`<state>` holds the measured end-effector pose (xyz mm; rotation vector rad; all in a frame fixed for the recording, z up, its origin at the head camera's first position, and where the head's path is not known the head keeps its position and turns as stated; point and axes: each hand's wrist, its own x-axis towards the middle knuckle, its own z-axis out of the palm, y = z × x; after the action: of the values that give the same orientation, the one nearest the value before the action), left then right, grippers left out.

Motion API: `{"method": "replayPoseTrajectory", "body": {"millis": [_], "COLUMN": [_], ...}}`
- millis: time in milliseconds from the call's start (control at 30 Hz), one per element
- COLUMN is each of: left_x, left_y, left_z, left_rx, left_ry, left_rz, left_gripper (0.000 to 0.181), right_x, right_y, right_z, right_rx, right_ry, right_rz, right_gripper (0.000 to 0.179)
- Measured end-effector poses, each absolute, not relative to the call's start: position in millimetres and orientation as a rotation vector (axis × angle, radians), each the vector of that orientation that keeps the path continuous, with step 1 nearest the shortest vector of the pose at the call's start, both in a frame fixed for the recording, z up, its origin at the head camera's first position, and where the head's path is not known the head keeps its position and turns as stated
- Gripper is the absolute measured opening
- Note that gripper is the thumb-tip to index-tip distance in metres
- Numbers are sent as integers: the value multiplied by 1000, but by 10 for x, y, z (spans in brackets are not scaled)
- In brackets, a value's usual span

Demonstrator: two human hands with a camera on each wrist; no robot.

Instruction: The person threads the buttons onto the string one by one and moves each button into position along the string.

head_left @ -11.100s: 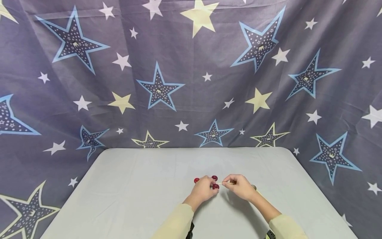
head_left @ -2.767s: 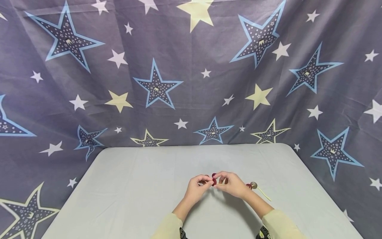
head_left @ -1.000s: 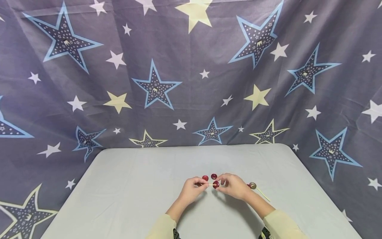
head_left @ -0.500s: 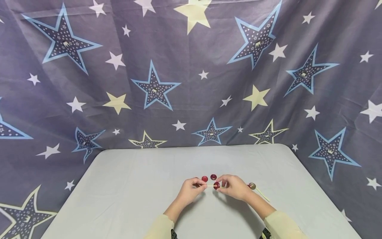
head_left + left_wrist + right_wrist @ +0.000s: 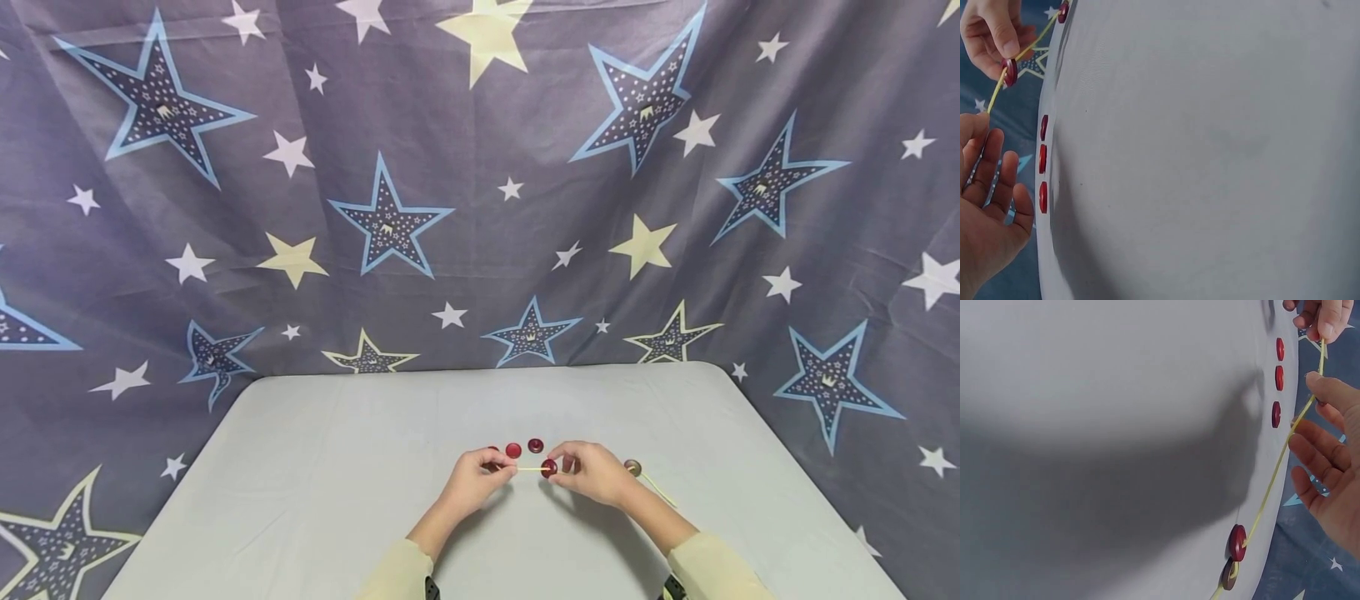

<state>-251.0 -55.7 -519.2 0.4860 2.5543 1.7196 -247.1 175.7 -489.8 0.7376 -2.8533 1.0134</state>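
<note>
My left hand (image 5: 468,481) pinches the yellow cord (image 5: 531,469) between thumb and index finger, its other fingers loosely spread. From there the cord runs straight into a dark red button (image 5: 1010,72), which my right hand (image 5: 592,472) holds upright by its edge between thumb and fingers. Past the right hand, the cord slants down to a second dark red button (image 5: 1238,542) threaded on it. Against that one lies a brown button (image 5: 1229,575), with the cord's tail (image 5: 660,490) trailing beyond it on the table.
Beyond the hands, a loose dark red button (image 5: 536,446) and a bright red button (image 5: 513,450) lie on the white-covered table (image 5: 360,483). Another red button (image 5: 1043,197) is partly hidden behind the left fingers in the head view. A star-patterned curtain (image 5: 480,167) hangs behind.
Earlier the right hand held the cord and the left was at the buttons; then both met at one button. Since then the hands have drawn apart, with more cord showing left of the button.
</note>
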Motion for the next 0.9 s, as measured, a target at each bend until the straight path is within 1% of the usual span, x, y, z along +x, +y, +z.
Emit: {"method": "replayPoseTrajectory", "body": {"millis": [167,900], "left_x": [-2512,-2510], "left_y": [-562,-553], "left_z": [-5206,-5194], "left_rx": [478,487], "left_ry": [2552,2558], "left_rz": [1712,1697], "left_gripper": [9,8], "right_x": [-2469,-2449], "right_y": [1787,1902], "right_z": [-4908,-4884], "right_rx": [762,691], "right_ry": [-2827,-2891], "right_rz": [1000,990], "right_gripper": [25,25]}}
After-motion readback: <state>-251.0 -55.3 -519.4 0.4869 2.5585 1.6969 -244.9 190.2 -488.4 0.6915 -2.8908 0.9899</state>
